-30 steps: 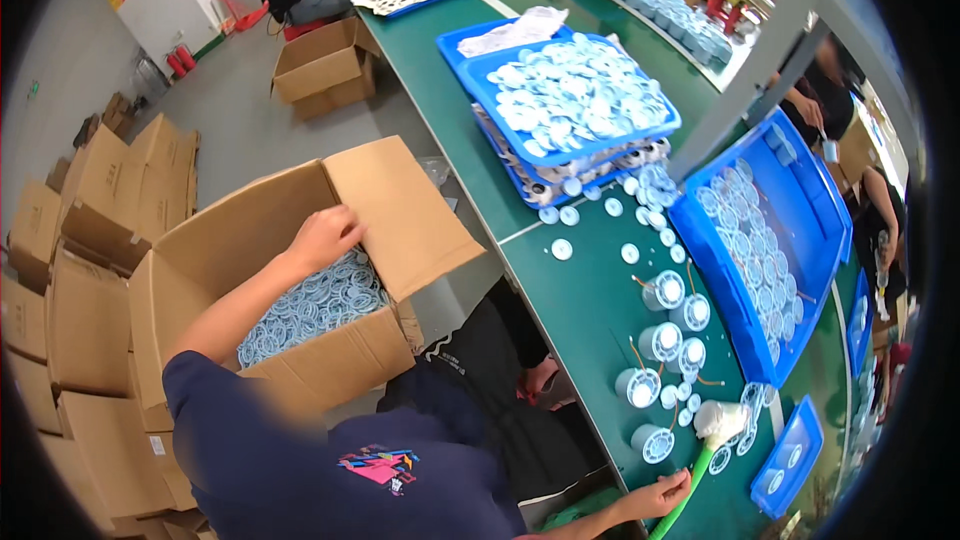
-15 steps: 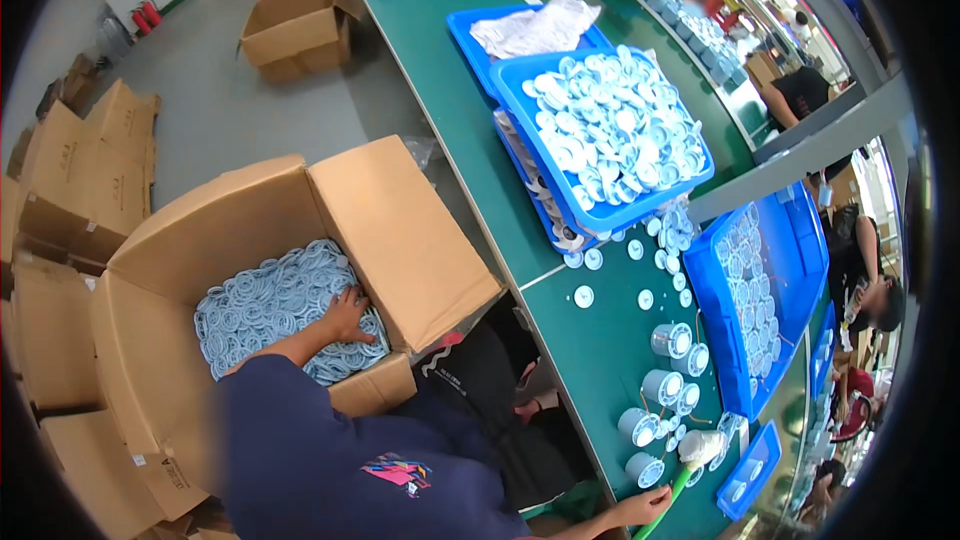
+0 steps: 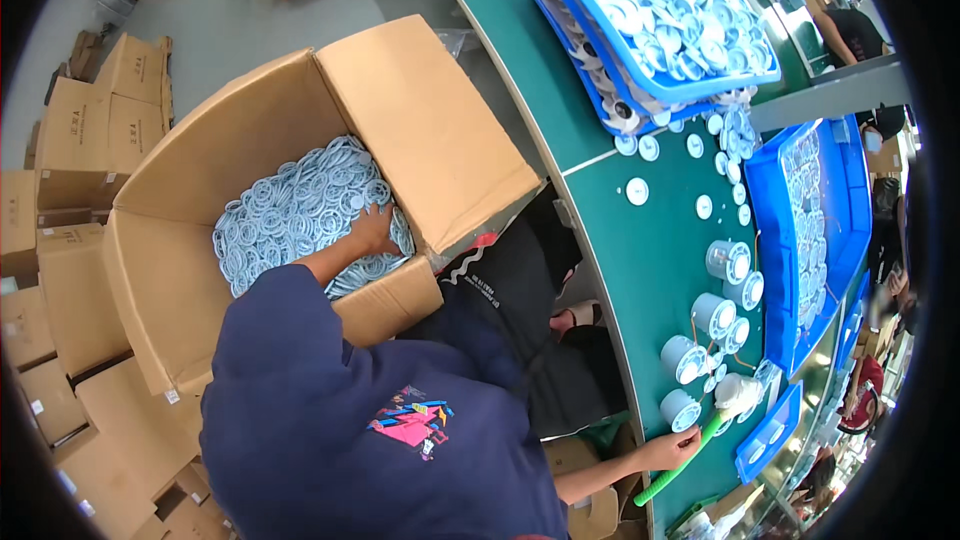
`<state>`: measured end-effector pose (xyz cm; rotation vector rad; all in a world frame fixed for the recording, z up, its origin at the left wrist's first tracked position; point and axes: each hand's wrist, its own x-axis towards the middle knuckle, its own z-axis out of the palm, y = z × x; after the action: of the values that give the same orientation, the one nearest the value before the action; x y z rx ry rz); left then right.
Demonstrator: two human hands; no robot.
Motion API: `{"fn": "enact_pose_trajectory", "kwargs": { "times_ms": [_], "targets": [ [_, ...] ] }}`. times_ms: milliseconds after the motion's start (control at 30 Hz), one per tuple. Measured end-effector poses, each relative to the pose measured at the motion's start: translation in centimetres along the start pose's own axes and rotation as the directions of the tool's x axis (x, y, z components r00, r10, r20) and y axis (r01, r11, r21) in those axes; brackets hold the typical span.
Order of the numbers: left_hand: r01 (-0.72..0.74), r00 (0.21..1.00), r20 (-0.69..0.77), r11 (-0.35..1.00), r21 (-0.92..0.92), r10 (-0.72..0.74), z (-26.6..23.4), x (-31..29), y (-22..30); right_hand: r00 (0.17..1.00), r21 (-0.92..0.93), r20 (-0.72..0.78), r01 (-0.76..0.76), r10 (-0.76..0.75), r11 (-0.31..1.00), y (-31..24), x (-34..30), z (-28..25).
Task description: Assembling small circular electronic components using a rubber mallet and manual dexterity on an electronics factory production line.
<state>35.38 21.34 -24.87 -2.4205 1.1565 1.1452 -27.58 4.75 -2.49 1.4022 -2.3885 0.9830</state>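
From here the pale blue rings (image 3: 290, 215) lie right under the left hand (image 3: 374, 230), its fingers apart at their right side in the carton (image 3: 200, 115), while the right hand (image 3: 668, 452), grip unclear to me, is beside the slanting green handle (image 3: 713, 428) at the table (image 3: 600, 205).

Rings (image 3: 290, 215) in a carton (image 3: 225, 130), left of the workbench (image 3: 608, 205)
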Motion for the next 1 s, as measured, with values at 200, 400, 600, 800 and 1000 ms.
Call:
{"fn": "enact_pose_trajectory", "kwargs": {
  "times_ms": [200,400,600,800,1000],
  "targets": [
    [-0.186,0.982,-0.006,0.964,-0.191,0.189,0.9,4.7,-6.8,1.000,0.047,0.003,-0.017,0.017,0.999,-0.6,-0.6,-0.5],
    [-0.140,0.956,0.270,0.987,0.081,0.113,0.3,2.0,-2.7,1.000,0.079,-0.022,-0.020,0.022,0.997,-0.6,-1.0,-0.5],
    [-0.198,0.970,0.180,0.962,0.189,0.164,0.1,3.4,-3.7,1.000,0.130,-0.015,-0.013,0.016,0.991,-0.4,-1.1,-0.4],
    [-0.440,0.853,0.434,0.847,0.297,0.291,-0.3,5.7,-6.2,0.999,0.158,-0.044,-0.008,0.015,0.987,0.1,-1.1,-0.2],
    [-0.422,0.876,0.309,0.898,0.124,0.369,0.8,4.8,-11.7,0.999,0.217,0.016,-0.045,0.042,0.975,-1.3,-1.4,1.5]
  ]
}}
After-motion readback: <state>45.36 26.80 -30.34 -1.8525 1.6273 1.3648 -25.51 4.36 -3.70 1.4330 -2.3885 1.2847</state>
